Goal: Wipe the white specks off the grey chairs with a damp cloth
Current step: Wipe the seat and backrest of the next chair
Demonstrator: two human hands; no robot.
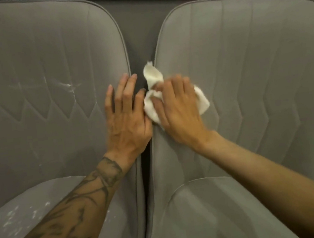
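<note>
Two grey upholstered chairs with stitched zigzag quilting are standing side by side, filling the frame, with only a narrow dark gap running between them down the middle. The left grey chair [44, 77] is taking up the left half of the frame, and its backrest is showing white smears and scratch-like marks [69, 87] at centre left. Its seat cushion, in the lower left corner, is carrying a scatter of white specks [14, 221]. The right grey chair [254, 67] is filling the right half, and its fabric is looking clean where it shows.

The left hand [126, 120], on a tattooed forearm coming up from the lower left, is lying flat and open with fingers spread, pressing against the inner edge of the left chair's backrest, right at the gap. The right hand [178, 108], on a bare forearm reaching in from the lower right, is pressing down with curled fingers on a crumpled white cloth [152, 76] against the inner edge of the right chair's backrest, just right of centre. The cloth is bunching under the palm, with one end sticking up above the fingers toward the gap and another edge showing to the right of the hand. The right hand is slightly blurred. The two hands are nearly touching at the thumbs.
</note>
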